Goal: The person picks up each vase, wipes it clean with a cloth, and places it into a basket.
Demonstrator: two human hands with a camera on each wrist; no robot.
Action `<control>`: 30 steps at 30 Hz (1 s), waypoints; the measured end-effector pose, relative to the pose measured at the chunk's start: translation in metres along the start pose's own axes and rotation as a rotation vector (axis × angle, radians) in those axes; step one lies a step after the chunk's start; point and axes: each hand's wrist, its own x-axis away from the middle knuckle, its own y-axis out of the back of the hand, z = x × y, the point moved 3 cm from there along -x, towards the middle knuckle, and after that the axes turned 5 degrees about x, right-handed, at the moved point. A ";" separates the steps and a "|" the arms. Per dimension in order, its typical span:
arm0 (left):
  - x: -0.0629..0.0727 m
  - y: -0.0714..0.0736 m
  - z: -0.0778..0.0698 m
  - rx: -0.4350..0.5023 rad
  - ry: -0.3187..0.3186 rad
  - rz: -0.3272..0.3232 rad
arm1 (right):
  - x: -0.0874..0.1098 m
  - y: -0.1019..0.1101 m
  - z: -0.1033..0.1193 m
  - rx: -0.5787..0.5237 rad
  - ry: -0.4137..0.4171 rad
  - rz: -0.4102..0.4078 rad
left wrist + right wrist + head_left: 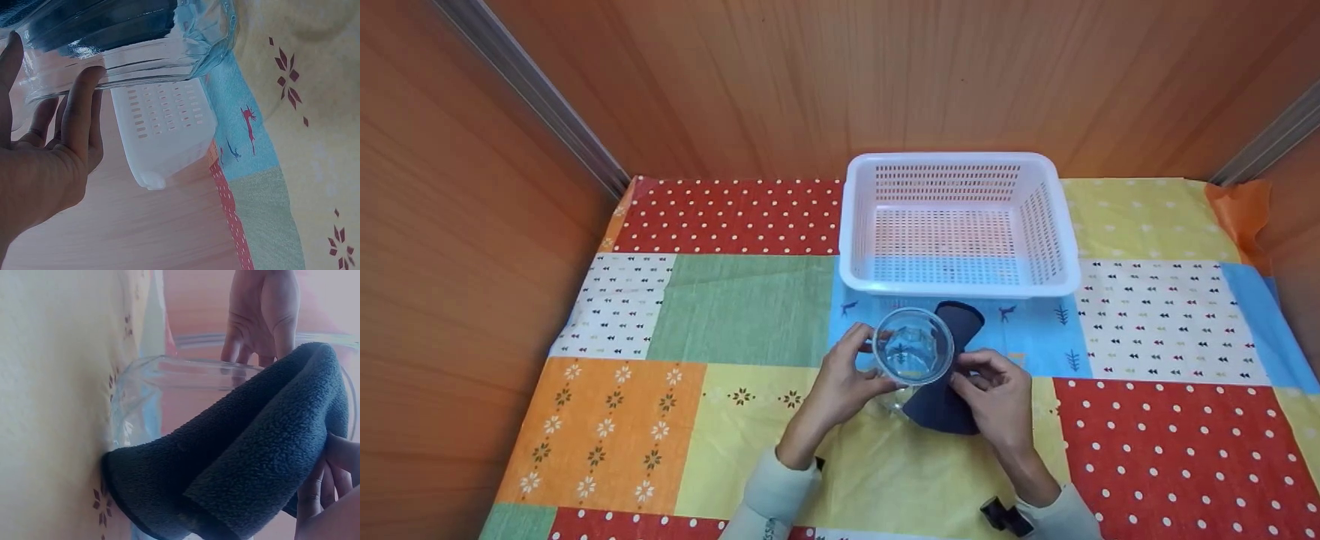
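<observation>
A clear glass jar (913,352) stands mouth up over the table, its round rim facing the head camera. My left hand (840,379) grips it from the left, with fingers and thumb around its wall. In the left wrist view the jar's ribbed side (152,64) lies against the fingers of that hand (50,169). On the jar's right side hangs a dark grey-blue cloth (945,409). My right hand (997,394) pinches the cloth near its middle. The right wrist view shows the fluffy, folded cloth (270,439) against the glass, hiding part of it.
Just behind the jar sits a white perforated plastic basket (851,225). Beneath everything lies a patchwork-patterned tablecloth (750,307). Wood-grain panels (810,82) wall in the back and both sides. Orange fabric (1241,217) bunches at the far right corner.
</observation>
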 end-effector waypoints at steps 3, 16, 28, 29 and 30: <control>0.000 0.000 -0.001 0.013 0.008 0.002 | 0.001 0.000 -0.001 -0.011 -0.001 -0.007; 0.000 -0.001 0.000 -0.015 0.003 -0.009 | -0.003 0.001 0.002 0.118 0.012 0.022; -0.001 -0.001 0.000 -0.045 -0.002 -0.025 | -0.009 0.003 0.007 0.336 0.064 0.086; 0.000 -0.001 0.000 -0.046 -0.004 -0.023 | -0.009 0.003 0.007 0.349 0.062 0.091; 0.000 -0.001 0.000 -0.046 -0.006 -0.022 | -0.010 0.004 0.006 0.364 0.057 0.096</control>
